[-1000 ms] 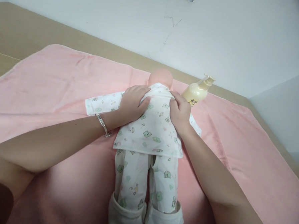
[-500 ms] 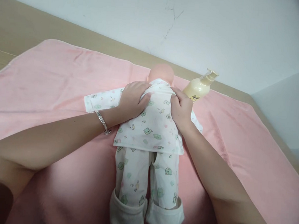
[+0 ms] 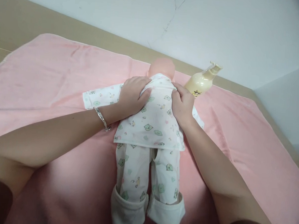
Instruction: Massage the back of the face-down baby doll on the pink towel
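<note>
A doll (image 3: 151,120) lies on a pink blanket, its bald pink head at the far end and no face showing. It wears a white top and white trousers (image 3: 136,171) printed with green and small coloured figures, the trouser cuffs turned up. My left hand (image 3: 133,95) curves over the doll's upper left side, thumb on the shirt, fingers closed round the shoulder. Opposite, my right hand (image 3: 183,103) grips the upper right side, its thumb along the fabric and its fingertips partly hidden. A silver bracelet (image 3: 101,118) circles my left wrist.
Just beyond my right hand, a pale yellow pump bottle (image 3: 201,83) leans at a tilt. The pink blanket (image 3: 66,67) spreads over a wooden surface (image 3: 44,18). A white wall (image 3: 134,17) with a crack rises behind it.
The whole scene sits slightly higher in the picture, as the view has tipped a little downward. Both hands keep the same hold on the doll.
</note>
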A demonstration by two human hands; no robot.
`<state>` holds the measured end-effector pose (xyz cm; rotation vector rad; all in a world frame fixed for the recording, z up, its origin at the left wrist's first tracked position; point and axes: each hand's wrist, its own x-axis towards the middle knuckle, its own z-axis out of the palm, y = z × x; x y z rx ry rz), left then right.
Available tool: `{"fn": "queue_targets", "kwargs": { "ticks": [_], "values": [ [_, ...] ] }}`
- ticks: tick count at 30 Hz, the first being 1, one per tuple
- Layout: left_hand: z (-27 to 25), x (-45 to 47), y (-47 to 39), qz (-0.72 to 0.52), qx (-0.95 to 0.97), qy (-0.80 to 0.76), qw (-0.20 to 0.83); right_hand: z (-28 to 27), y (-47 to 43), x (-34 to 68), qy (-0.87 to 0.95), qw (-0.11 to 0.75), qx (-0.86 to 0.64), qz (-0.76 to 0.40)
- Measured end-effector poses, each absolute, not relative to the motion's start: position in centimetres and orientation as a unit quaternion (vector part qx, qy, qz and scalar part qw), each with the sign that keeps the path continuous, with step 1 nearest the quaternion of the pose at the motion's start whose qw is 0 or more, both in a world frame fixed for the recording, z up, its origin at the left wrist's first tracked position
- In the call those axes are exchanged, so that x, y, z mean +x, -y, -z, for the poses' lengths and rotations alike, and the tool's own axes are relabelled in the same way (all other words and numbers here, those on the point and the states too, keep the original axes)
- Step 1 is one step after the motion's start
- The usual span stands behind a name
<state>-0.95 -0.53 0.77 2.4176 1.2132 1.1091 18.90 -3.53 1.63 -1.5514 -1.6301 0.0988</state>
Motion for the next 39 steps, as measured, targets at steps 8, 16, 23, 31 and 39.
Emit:
{"fn": "queue_targets", "kwargs": {
  "ticks": [8,16,23,31,39],
  "values": [
    [-0.55,-0.87,0.27,-0.387,0.819,-0.412,0.096,-1.38,3.4,19.01,0.667,0.443,-0.599,-0.016],
    [-0.32,-0.83,0.14,-0.39,0.82,-0.411,0.083,-1.01,3.14,19.32,0.665,0.45,-0.596,-0.015],
    [-0.21,-0.79,0.12,-0.388,0.821,-0.412,0.078,-0.96,3.11,19.39,0.674,0.441,-0.592,0.002],
    [-0.12,-0.79,0.08,-0.393,0.82,-0.409,0.079,-1.04,3.15,19.29,0.674,0.444,-0.59,0.0],
    [-0.27,-0.77,0.15,-0.39,0.82,-0.411,0.082,-1.24,3.19,19.13,0.672,0.446,-0.591,-0.008]
  ]
}}
